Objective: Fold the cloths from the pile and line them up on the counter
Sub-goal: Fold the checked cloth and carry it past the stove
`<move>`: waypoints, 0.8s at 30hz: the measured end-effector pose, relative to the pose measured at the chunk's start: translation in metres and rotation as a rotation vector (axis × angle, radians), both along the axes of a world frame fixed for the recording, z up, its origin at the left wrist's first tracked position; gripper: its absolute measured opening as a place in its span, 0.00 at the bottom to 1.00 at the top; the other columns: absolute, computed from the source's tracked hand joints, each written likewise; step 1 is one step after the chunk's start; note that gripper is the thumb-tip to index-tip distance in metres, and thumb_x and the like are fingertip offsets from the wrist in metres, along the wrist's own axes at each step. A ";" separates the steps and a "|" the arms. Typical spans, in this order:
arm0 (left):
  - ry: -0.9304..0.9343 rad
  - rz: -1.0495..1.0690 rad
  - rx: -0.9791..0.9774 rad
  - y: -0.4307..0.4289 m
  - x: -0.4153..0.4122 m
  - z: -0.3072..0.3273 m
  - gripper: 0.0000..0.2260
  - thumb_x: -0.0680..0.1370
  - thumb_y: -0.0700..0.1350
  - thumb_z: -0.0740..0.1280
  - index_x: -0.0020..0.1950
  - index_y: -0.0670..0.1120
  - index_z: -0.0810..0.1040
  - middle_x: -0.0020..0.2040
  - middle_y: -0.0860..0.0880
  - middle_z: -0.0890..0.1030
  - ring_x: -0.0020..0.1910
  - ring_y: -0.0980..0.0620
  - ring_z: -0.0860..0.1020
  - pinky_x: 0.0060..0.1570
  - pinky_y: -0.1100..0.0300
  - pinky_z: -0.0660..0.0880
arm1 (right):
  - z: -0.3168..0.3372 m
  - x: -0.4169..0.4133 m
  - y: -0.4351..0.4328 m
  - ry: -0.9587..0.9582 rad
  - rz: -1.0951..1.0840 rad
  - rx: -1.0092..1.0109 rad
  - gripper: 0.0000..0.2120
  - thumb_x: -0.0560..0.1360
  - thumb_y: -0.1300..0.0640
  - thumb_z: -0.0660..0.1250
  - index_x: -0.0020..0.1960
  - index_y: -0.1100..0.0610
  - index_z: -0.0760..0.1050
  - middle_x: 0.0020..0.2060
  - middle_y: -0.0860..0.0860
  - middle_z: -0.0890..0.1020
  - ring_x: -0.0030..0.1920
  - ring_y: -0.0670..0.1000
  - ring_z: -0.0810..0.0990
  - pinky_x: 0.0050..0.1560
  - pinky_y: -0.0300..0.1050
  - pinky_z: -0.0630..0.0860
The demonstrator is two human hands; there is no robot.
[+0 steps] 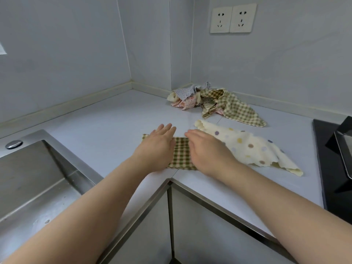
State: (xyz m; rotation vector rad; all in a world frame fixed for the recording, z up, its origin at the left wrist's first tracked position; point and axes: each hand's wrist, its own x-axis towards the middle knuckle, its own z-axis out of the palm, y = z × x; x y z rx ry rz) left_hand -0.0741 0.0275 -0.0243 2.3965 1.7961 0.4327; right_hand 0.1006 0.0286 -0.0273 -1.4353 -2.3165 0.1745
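Observation:
A green checked cloth [182, 155], folded into a narrow band, lies on the pale counter [106, 128] near its front corner. My left hand [158, 147] presses flat on its left part with straight fingers. My right hand [207, 151] lies flat on its right part, fingers pointing left. A cream cloth with coloured dots [249, 147] lies unfolded just right of my right hand, partly under its wrist. The pile of crumpled cloths [213, 101] sits in the back corner, with a larger green checked cloth spilling toward the right.
A steel sink [32, 183] is set into the counter at the left. A black hob [331, 168] with a dark object on it lies at the right edge. Two wall sockets [233, 19] hang above the pile. Cabinet fronts drop below the counter's front edge.

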 end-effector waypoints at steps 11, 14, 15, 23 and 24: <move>0.157 0.303 -0.281 0.026 -0.046 -0.026 0.27 0.85 0.55 0.44 0.81 0.43 0.49 0.82 0.46 0.49 0.80 0.46 0.47 0.78 0.44 0.47 | -0.024 -0.006 0.010 -0.280 -0.285 -0.289 0.30 0.85 0.46 0.41 0.80 0.63 0.49 0.79 0.60 0.53 0.79 0.57 0.50 0.79 0.52 0.47; 0.246 0.363 -0.171 0.025 -0.037 -0.021 0.19 0.83 0.44 0.49 0.73 0.45 0.67 0.73 0.45 0.67 0.73 0.45 0.65 0.73 0.46 0.59 | -0.017 0.000 0.012 -0.363 -0.385 -0.224 0.29 0.84 0.46 0.40 0.77 0.62 0.60 0.75 0.60 0.66 0.76 0.58 0.60 0.77 0.55 0.52; 0.241 0.391 -0.097 0.026 -0.035 -0.019 0.17 0.82 0.42 0.51 0.66 0.46 0.73 0.66 0.45 0.74 0.65 0.45 0.71 0.67 0.49 0.66 | -0.014 -0.001 0.014 -0.402 -0.387 -0.165 0.28 0.84 0.48 0.40 0.74 0.60 0.66 0.71 0.59 0.71 0.74 0.59 0.63 0.76 0.55 0.54; -0.238 0.489 0.009 0.036 -0.052 -0.014 0.02 0.80 0.45 0.62 0.51 0.49 0.73 0.51 0.49 0.77 0.57 0.44 0.74 0.57 0.50 0.72 | -0.006 0.015 0.037 -0.194 -0.318 -0.072 0.14 0.78 0.50 0.59 0.61 0.50 0.76 0.58 0.53 0.74 0.63 0.56 0.67 0.63 0.51 0.64; -0.294 0.480 0.003 0.036 -0.053 -0.012 0.01 0.80 0.45 0.63 0.51 0.49 0.72 0.51 0.49 0.76 0.55 0.45 0.74 0.55 0.50 0.73 | -0.006 0.017 0.038 -0.151 -0.300 -0.087 0.12 0.78 0.50 0.60 0.58 0.49 0.76 0.57 0.52 0.73 0.63 0.56 0.66 0.62 0.51 0.63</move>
